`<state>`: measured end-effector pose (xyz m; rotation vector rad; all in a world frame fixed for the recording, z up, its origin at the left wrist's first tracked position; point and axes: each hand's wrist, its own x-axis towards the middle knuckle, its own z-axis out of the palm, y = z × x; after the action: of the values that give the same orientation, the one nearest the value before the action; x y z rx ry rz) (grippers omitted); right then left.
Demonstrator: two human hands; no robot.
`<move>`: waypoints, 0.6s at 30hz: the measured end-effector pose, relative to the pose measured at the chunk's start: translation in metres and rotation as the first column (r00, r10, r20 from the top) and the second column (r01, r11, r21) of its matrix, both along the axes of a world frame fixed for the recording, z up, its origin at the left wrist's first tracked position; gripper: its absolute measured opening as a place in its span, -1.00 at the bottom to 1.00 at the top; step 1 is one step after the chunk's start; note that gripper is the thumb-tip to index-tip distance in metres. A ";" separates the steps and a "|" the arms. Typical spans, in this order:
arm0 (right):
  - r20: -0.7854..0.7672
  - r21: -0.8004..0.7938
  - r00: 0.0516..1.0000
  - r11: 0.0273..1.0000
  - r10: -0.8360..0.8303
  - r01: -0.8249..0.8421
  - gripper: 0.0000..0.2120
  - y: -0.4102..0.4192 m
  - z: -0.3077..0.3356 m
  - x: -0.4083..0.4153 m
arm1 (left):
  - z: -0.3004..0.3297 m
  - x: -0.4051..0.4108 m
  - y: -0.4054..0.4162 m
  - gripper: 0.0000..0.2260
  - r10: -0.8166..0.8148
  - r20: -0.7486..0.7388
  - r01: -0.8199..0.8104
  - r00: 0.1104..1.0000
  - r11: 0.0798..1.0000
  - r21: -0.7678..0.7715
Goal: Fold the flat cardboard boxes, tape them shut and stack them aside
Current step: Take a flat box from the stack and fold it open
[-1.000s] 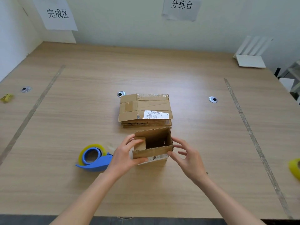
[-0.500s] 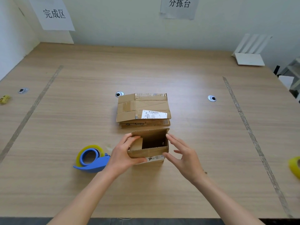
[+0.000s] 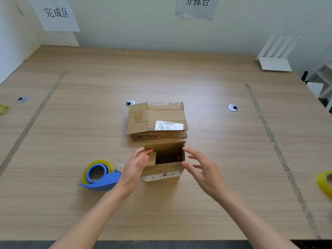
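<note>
A small open-topped cardboard box (image 3: 162, 170) stands upright on the table in front of me, its dark inside showing. My left hand (image 3: 134, 168) grips its left side, fingers curled over the left flap, which is bent inward. My right hand (image 3: 202, 169) is at the box's right wall with fingers spread; the index fingertip and thumb are at the right corner, and contact is unclear. Just behind the box lies a stack of flat cardboard boxes (image 3: 156, 119), the top one bearing a white label.
A blue tape dispenser (image 3: 100, 175) with a yellowish roll lies left of my left hand. A yellow tape roll (image 3: 325, 182) sits at the right edge. A white router (image 3: 274, 58) stands back right. Grey tape lines (image 3: 265, 121) cross the wooden table.
My right hand has closed in on the box's right wall. My left thumb has drawn back from the box front while the fingers stay on the left flap. The box has barely shifted.
</note>
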<state>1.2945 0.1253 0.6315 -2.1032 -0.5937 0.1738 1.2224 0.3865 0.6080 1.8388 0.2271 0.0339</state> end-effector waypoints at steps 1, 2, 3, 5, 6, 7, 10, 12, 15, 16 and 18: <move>-0.003 0.002 1.000 1.000 -0.004 0.004 -0.53 0.000 0.001 0.000 | 0.001 0.001 0.000 -0.44 0.004 -0.011 -0.004 1.000 1.000 0.000; -0.009 0.004 1.000 1.000 -0.006 0.006 -0.54 0.001 0.001 0.000 | 0.002 0.001 -0.001 -0.46 0.004 -0.018 -0.004 1.000 1.000 0.014; -0.020 0.008 1.000 1.000 -0.006 0.006 -0.54 0.001 0.001 0.000 | 0.002 0.001 0.000 -0.47 0.003 -0.021 -0.002 1.000 1.000 0.029; -0.042 0.014 0.999 1.000 -0.004 0.004 -0.52 0.001 0.002 -0.001 | 0.002 0.002 0.002 -0.47 -0.007 -0.027 0.008 1.000 0.999 0.041; -0.048 0.011 0.999 1.000 0.001 -0.001 -0.50 0.001 0.003 -0.001 | 0.002 0.001 0.002 -0.47 -0.020 -0.030 0.021 0.999 0.999 0.039; -0.051 0.005 0.999 1.000 0.008 -0.008 -0.48 0.000 0.004 -0.001 | 0.002 0.001 0.003 -0.47 -0.037 -0.033 0.038 0.999 0.999 0.035; -0.052 -0.025 0.997 0.998 0.048 -0.049 -0.43 -0.001 0.005 0.000 | 0.002 0.000 0.007 -0.46 -0.080 -0.038 0.082 0.996 0.996 0.039; -0.042 -0.075 0.993 0.991 0.109 -0.112 -0.43 -0.003 0.005 0.000 | 0.002 0.000 0.008 -0.47 -0.081 -0.038 0.083 0.996 0.995 0.046; -0.009 -0.224 0.980 0.955 0.197 -0.194 -0.48 -0.002 0.001 0.001 | 0.004 0.002 0.006 -0.51 -0.046 -0.019 0.047 0.999 0.996 0.070; 0.008 -0.270 0.979 0.943 0.204 -0.194 -0.50 -0.001 -0.001 0.002 | 0.005 0.003 0.005 -0.53 -0.028 -0.010 0.029 1.000 0.996 0.083; 0.023 -0.289 0.987 0.946 0.159 -0.146 -0.55 0.003 -0.003 0.002 | 0.005 0.004 0.002 -0.60 0.010 0.010 -0.011 1.000 0.994 0.111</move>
<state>1.2968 0.1287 0.6282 -2.3453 -0.7998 0.3161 1.2263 0.3882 0.6135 1.9478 0.2330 0.0636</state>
